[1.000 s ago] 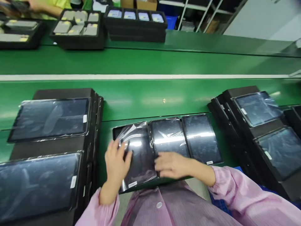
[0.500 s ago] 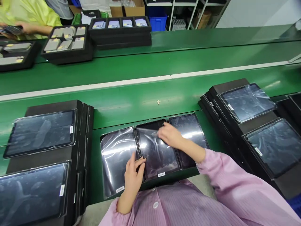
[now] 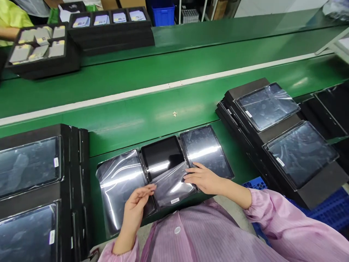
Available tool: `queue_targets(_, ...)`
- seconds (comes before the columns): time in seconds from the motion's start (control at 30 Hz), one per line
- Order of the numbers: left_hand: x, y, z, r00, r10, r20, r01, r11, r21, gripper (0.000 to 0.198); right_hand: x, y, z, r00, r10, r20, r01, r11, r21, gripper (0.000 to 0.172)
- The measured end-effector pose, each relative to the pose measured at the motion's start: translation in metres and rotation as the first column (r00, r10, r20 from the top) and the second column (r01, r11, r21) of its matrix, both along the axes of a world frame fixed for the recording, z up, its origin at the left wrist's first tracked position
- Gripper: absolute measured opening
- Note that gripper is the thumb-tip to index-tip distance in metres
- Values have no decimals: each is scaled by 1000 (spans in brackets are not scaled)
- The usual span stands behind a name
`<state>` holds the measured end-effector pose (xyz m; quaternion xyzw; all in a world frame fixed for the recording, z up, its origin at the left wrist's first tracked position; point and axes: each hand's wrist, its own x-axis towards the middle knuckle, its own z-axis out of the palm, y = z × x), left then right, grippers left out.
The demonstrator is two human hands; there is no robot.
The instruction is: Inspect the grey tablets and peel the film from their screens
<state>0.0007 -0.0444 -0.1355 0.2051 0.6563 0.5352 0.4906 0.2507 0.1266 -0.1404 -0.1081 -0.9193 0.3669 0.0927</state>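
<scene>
Three dark tablets lie side by side at the near edge of the green bench. The left tablet [image 3: 120, 182] is fully under shiny film. On the middle tablet [image 3: 161, 154] the clear film [image 3: 171, 182] is peeled back to about halfway, leaving the top of the screen bare. My right hand [image 3: 204, 178] is closed on the film's right edge, between the middle and right tablet [image 3: 205, 147]. My left hand [image 3: 135, 207] is open, its fingertips touching the film's lower left edge.
Stacks of black trays topped with wrapped tablets stand at the left [image 3: 29, 163] and right [image 3: 272, 107]. The green conveyor [image 3: 174, 65] runs behind, with a small scrap [image 3: 175, 114] on it. Black trays of small parts [image 3: 40, 47] sit at the back left beside another person's yellow sleeve [image 3: 8, 18].
My right hand drew the film from the middle tablet's top edge down to about halfway, baring the upper screen. My left hand slid slightly down and left. The view shifted right.
</scene>
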Motion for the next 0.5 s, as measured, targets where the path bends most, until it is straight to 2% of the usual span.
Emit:
queue_targets(0.07,5,11,-1,1000,19,-11,-19,999,32,30,-5,5,-5,998,-28,-54,25,998,-59,45)
queue_targets(0.17,8,29,-4,1000,-24,-18,25,998,54,60,-20,22,-8,973,-217,-74,196,956,-217,49)
queue_targets(0.27,7,47,-8,1000,19,-7,-19,998,64,80,-40,43,-5,914,-391,112,406,883,-237,55)
queue_targets(0.33,5,56,-10,998,59,-21,-57,995,78,82,-54,53,2,895,-376,242,423,887,-185,60)
queue_targets(0.37,5,60,-11,996,61,-68,-55,995,81,80,-60,55,7,890,-352,290,407,900,-157,61)
queue_targets(0.43,3,64,-12,957,-4,-291,21,998,53,67,-72,57,17,875,-319,364,376,922,-97,59)
queue_targets(0.47,2,65,-12,893,-70,-444,83,996,10,59,-78,56,21,864,-315,392,367,928,-62,57)
queue_targets(0.5,1,66,-12,798,-150,-584,149,988,-50,52,-83,55,25,858,-315,406,360,932,-38,57)
